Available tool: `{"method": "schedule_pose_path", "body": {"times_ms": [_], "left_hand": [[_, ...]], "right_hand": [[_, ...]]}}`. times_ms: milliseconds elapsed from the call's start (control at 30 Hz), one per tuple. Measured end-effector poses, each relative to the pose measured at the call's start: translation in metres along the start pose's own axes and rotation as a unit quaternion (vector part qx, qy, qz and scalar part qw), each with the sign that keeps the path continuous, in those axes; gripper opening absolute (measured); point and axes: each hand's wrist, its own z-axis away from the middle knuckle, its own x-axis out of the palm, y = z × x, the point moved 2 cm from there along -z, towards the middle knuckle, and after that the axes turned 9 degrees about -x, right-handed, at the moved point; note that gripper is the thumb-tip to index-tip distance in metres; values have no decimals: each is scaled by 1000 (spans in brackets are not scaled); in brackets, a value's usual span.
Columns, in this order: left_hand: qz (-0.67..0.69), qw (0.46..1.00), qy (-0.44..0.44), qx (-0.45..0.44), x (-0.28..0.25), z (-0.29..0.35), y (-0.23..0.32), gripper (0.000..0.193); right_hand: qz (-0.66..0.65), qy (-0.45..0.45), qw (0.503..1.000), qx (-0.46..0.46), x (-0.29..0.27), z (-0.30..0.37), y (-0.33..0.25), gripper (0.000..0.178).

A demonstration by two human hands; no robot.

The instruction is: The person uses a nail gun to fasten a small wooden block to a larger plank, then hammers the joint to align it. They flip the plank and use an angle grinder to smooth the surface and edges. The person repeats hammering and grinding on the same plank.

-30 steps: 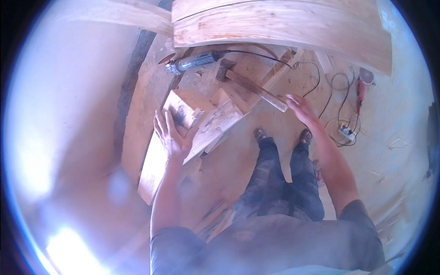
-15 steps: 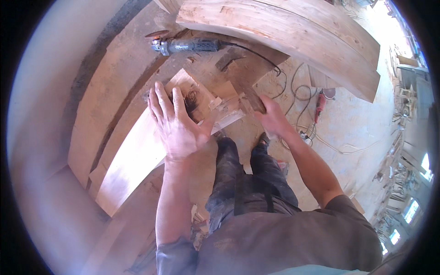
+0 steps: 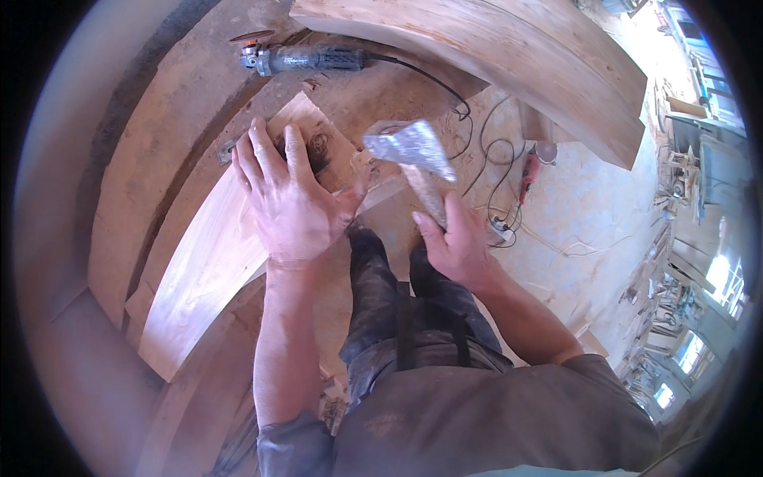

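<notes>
My left hand [image 3: 292, 199] lies with its fingers spread on a pale curved plank [image 3: 208, 274]. Beyond the fingertips, the plank's far end carries a dark knot [image 3: 319, 151]. My right hand [image 3: 461, 245] is wrapped round the wooden handle [image 3: 424, 193] of a hatchet. The hatchet's broad metal head [image 3: 413, 148] is raised to the right of the plank's end, apart from the wood and slightly blurred.
An angle grinder [image 3: 306, 59] lies at the back left, its black cord trailing right. Large timber beams [image 3: 477, 63] fill the back. A red power tool [image 3: 529, 176] rests on the floor at right, near coiled cords and a small white socket block [image 3: 501, 229].
The hatchet has gone from the plank's end to a raised position, its head now clearly seen. My left hand stays on the plank. The whole view has shifted a little.
</notes>
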Motion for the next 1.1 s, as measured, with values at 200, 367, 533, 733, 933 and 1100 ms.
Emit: {"method": "schedule_pose_path", "body": {"times_ms": [200, 367, 533, 733, 933, 1100], "left_hand": [[-19, 1000, 9, -2, 2, 2, 2, 92], [-29, 1000, -1, -9, 0, 2, 2, 93], [-16, 1000, 15, -3, 0, 1, 2, 89], [-21, 999, 24, -5, 3, 4, 2, 88], [-19, 1000, 20, -9, 1, 1, 3, 92], [-37, 999, 7, -9, 4, 5, 0, 96]], "right_hand": [[44, -30, 999, 12, 23, -2, 3, 34], [8, 3, 1000, -14, 19, -6, -4, 33], [75, -38, 996, 18, 26, -4, -5, 33], [29, 14, 999, -32, 21, -10, -16, 32], [38, -12, 999, 4, 20, -5, -10, 30], [36, 3, 999, -7, 15, -4, -17, 30]]}}
